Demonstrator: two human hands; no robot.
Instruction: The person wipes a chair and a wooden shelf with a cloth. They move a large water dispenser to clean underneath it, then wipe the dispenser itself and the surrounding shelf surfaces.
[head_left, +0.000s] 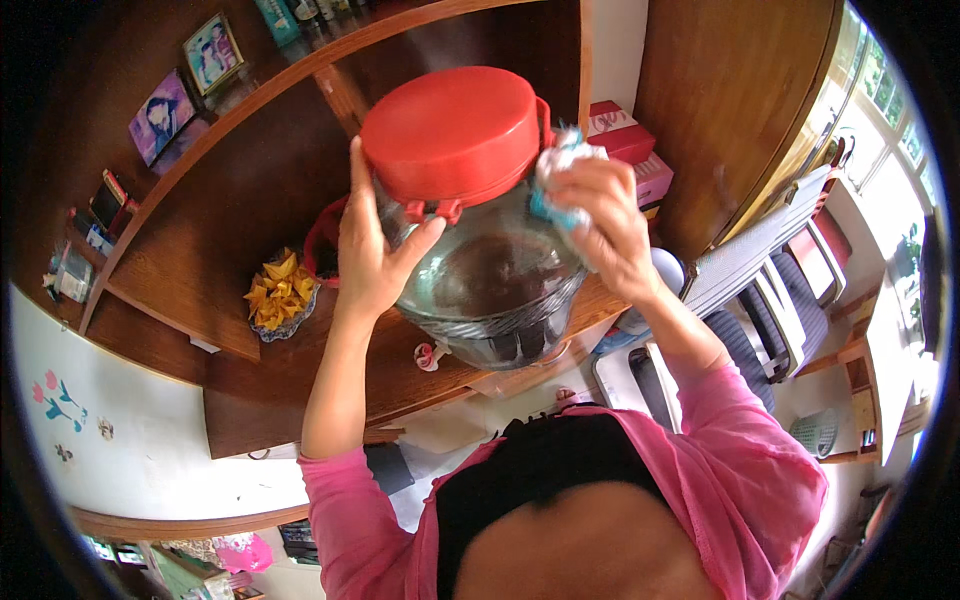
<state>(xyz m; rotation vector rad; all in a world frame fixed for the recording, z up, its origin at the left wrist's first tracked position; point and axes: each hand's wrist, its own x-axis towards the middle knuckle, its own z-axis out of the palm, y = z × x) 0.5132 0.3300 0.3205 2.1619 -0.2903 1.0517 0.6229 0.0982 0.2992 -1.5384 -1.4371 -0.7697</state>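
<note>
In front of me is a large clear glass jar (487, 277) with a red plastic lid (454, 127). My left hand (379, 240) holds the lid's left side, its thumb near the red clasp and its fingers along the rim. A crumpled white and teal cloth (559, 184) is bunched in my right hand (611, 217), at the right side of the jar just below the lid. That hand is slightly blurred. The jar's dark lower part shows a ribbed band around it; whether its base rests on anything is not clear.
A wooden cabinet shelf (172, 300) bears a bowl of folded yellow paper stars (281, 296) and a red-rimmed container (322, 244) behind my left hand. Framed pictures (214, 52) stand higher up. Red and pink boxes (619, 135) are stacked behind my right hand; chairs (772, 315) stand at right.
</note>
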